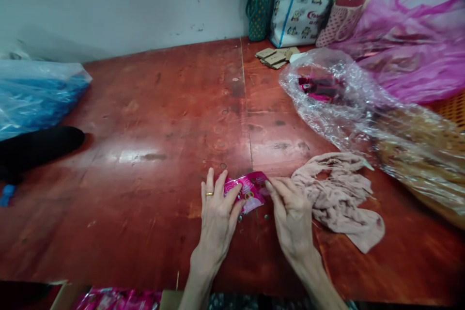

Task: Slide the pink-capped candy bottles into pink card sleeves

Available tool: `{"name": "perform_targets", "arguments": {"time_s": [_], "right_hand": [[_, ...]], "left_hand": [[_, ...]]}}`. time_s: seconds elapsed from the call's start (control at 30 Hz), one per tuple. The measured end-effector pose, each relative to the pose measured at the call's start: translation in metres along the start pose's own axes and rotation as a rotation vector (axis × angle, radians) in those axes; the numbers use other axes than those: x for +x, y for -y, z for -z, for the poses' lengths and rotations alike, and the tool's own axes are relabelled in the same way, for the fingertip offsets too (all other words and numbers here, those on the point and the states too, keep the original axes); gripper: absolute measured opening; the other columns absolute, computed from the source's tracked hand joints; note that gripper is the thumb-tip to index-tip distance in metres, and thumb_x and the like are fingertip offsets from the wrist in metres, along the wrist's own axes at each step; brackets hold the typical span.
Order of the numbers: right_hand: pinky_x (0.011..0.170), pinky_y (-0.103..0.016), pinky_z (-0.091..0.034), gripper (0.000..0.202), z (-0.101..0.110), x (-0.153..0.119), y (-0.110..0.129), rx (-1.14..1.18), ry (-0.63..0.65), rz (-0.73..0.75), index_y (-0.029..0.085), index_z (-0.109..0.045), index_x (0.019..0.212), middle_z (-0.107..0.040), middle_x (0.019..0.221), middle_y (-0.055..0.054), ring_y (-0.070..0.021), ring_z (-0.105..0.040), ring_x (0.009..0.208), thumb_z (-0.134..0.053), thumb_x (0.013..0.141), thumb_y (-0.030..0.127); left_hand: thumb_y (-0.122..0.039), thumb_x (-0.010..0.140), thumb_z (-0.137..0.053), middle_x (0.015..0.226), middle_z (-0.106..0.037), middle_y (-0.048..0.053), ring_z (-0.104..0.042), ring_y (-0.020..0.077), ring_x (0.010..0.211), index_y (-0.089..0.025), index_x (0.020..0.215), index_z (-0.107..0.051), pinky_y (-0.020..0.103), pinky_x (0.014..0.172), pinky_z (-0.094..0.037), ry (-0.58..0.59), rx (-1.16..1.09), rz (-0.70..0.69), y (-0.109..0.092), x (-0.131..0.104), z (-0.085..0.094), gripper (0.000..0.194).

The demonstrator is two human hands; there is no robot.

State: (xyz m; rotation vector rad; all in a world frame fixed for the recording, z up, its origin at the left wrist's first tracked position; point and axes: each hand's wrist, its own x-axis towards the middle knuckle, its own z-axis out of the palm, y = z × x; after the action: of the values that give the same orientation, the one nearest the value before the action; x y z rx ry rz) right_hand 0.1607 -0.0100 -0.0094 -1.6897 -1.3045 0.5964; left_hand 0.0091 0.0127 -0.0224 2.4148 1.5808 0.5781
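Observation:
A small shiny pink printed packet (250,195) lies at the near middle of the red-brown table, between my hands. My left hand (216,206), with a ring on one finger, holds the packet's left part; its thumb and forefinger press on the printed face while the other fingers stretch forward. My right hand (290,208) pinches the packet's right end between thumb and curled forefinger. Its remaining fingers are bent and partly hidden. Right beside that hand is a crumpled beige cloth (337,193).
Clear plastic bags (348,92) with pink items spread along the right. Behind stand a pink bag (417,53), a white tote (301,7) and a green bottle holder (258,12). Cardboard pieces (276,57) lie near them. At left are a blue-filled bag (39,97) and a black object (47,147). Pink packets (116,299) fill a box below the front edge.

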Motion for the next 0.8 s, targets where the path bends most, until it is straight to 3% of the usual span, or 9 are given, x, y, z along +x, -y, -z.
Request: {"name": "perform_targets", "arguments": {"time_s": [0.07,0.17,0.27,0.33,0.4,0.57,0.8], "right_hand": [[0.061,-0.026,-0.043,0.026,0.006,0.001,0.004,0.034,-0.019,-0.037,0.017,-0.065,0.079,-0.061,0.073,-0.003,-0.0153,-0.056,0.065,-0.042,0.09,0.024],[0.054,-0.023,-0.04,0.027,0.008,-0.002,0.013,0.13,0.043,-0.107,0.018,-0.062,0.07,-0.058,0.062,0.001,-0.0129,-0.051,0.056,-0.045,0.09,0.028],[0.054,-0.022,-0.041,0.023,0.006,-0.008,0.02,0.228,0.076,-0.099,0.018,-0.064,0.075,-0.061,0.064,0.001,-0.0128,-0.054,0.057,-0.047,0.088,0.026],[0.055,-0.023,-0.042,0.021,0.008,-0.011,0.021,0.259,0.064,-0.084,0.017,-0.066,0.077,-0.062,0.066,0.0,-0.013,-0.055,0.058,-0.048,0.087,0.024],[0.056,-0.023,-0.042,0.023,0.015,-0.011,0.018,0.304,0.089,-0.121,0.016,-0.066,0.075,-0.062,0.065,0.0,-0.0132,-0.055,0.059,-0.049,0.087,0.025],[0.065,-0.025,-0.047,0.018,0.042,-0.011,0.006,0.493,0.234,-0.341,0.017,-0.068,0.078,-0.065,0.07,-0.001,-0.0165,-0.059,0.069,-0.06,0.079,0.032],[0.055,-0.023,-0.042,0.03,0.061,-0.017,-0.012,0.358,0.079,-0.392,0.016,-0.062,0.068,-0.059,0.064,-0.001,-0.0141,-0.051,0.059,-0.055,0.082,0.041]], "left_hand": [[-0.019,0.081,-0.054,0.131,-0.048,0.013,-0.017,0.0327,0.135,-0.019,0.102,-0.063,0.059,0.102,-0.023,-0.04,-0.111,0.016,0.0,0.002,0.005,0.023],[-0.022,0.079,-0.058,0.126,-0.053,0.011,-0.032,0.0277,0.128,-0.019,0.105,-0.062,0.048,0.102,-0.031,-0.12,-0.474,0.14,-0.008,0.009,0.016,0.026],[-0.023,0.073,-0.065,0.106,-0.063,0.007,-0.058,0.0218,0.097,-0.019,0.103,-0.062,0.037,0.084,-0.046,0.022,-0.993,0.417,-0.024,0.018,0.022,0.03],[-0.021,0.073,-0.065,0.082,-0.065,0.003,-0.059,0.0148,0.071,-0.017,0.088,-0.065,0.028,0.068,-0.048,0.128,-1.273,0.541,-0.036,0.022,0.02,0.016],[-0.02,0.075,-0.063,0.065,-0.059,-0.001,-0.052,0.0104,0.059,-0.015,0.073,-0.065,0.022,0.059,-0.043,0.129,-1.409,0.554,-0.048,0.025,0.015,0.006],[-0.023,0.078,-0.059,0.058,-0.05,-0.003,-0.043,0.009,0.055,-0.015,0.063,-0.059,0.02,0.054,-0.035,0.033,-1.324,0.509,-0.071,0.029,0.002,0.017],[-0.03,0.082,-0.053,0.056,-0.037,-0.004,-0.033,0.01,0.054,-0.018,0.056,-0.044,0.023,0.051,-0.027,0.009,-1.103,0.443,-0.105,0.038,-0.018,0.03]]}}
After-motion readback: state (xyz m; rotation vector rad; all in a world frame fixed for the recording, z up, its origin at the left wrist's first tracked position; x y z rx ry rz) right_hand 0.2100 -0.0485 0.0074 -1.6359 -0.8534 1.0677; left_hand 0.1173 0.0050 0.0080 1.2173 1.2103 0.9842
